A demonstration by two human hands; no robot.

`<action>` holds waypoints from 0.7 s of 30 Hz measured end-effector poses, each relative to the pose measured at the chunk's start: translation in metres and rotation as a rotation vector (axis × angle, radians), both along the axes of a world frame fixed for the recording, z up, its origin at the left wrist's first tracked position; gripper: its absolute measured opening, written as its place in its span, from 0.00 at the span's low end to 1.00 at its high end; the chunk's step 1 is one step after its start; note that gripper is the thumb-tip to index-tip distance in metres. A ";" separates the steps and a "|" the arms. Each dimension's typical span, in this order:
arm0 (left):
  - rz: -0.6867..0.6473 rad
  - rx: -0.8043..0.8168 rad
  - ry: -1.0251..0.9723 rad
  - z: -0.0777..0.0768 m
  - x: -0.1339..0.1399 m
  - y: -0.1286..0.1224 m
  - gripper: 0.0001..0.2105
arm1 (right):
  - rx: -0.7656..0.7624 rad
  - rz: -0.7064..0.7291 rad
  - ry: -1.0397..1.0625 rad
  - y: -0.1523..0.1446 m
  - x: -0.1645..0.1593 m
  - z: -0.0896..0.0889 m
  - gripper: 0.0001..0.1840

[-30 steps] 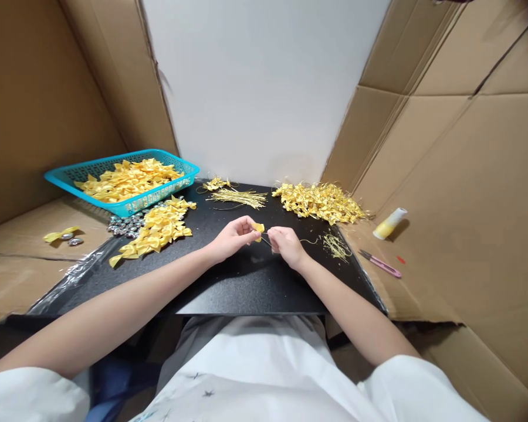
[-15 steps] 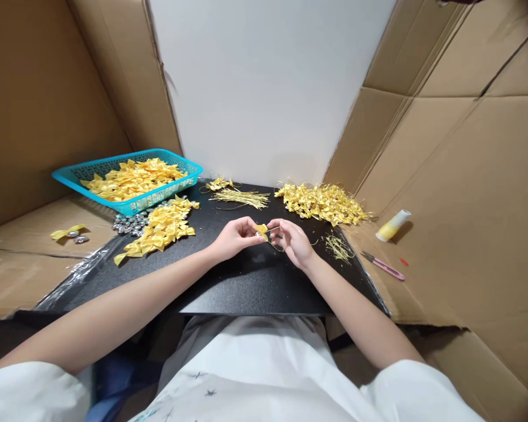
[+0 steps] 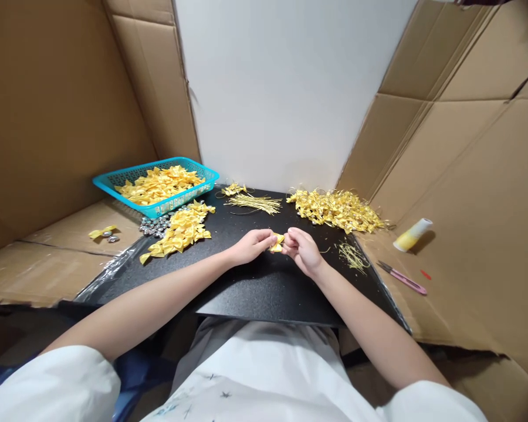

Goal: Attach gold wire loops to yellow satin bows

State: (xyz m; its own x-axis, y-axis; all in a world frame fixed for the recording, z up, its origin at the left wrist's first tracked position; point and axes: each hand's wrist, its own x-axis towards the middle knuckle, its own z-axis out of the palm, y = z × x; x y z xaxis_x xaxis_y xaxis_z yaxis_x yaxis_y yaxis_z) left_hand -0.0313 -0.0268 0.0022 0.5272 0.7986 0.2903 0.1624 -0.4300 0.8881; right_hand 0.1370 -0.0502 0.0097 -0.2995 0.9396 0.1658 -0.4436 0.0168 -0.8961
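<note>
Above the black table, my left hand (image 3: 256, 245) pinches a small yellow ribbon bow (image 3: 278, 242) between thumb and fingers. My right hand (image 3: 304, 251) is closed right beside the bow, its fingertips pressed together at the bow's right side. It had a thin gold cord in its fingers a moment ago; the cord is now mostly hidden by the curled fingers. Left of my hands lies a heap of loose yellow bows (image 3: 180, 231), next to a cluster of silver beads (image 3: 155, 226). A bundle of cut gold cords (image 3: 256, 203) lies beyond my hands.
A turquoise basket (image 3: 180, 204) of yellow bows stands at the back left. Corded bows (image 3: 334, 208) are piled at the back right. Cord scraps (image 3: 352, 257), pink-handled thread snips (image 3: 402, 278) and a yellow-white roll (image 3: 412, 234) lie to the right. Cardboard walls (image 3: 475, 193) flank the table (image 3: 255, 293).
My hands have come closer together around the bow, and my right fingers have curled shut from a looser pinch on the cord. The whole view has shifted slightly.
</note>
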 end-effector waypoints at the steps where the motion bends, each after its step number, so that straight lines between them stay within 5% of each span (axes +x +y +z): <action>1: -0.010 -0.001 0.009 0.000 0.000 0.001 0.21 | 0.005 -0.008 -0.006 0.000 0.000 -0.001 0.24; 21: -0.059 -0.107 -0.097 0.002 0.001 0.001 0.20 | 0.025 -0.074 0.024 0.001 0.003 0.003 0.23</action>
State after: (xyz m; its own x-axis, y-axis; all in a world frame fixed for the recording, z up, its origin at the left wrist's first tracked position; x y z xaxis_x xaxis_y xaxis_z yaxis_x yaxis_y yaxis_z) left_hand -0.0299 -0.0260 0.0046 0.5479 0.7962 0.2567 0.0508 -0.3379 0.9398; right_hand 0.1396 -0.0496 0.0128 -0.2250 0.9545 0.1957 -0.4613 0.0726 -0.8843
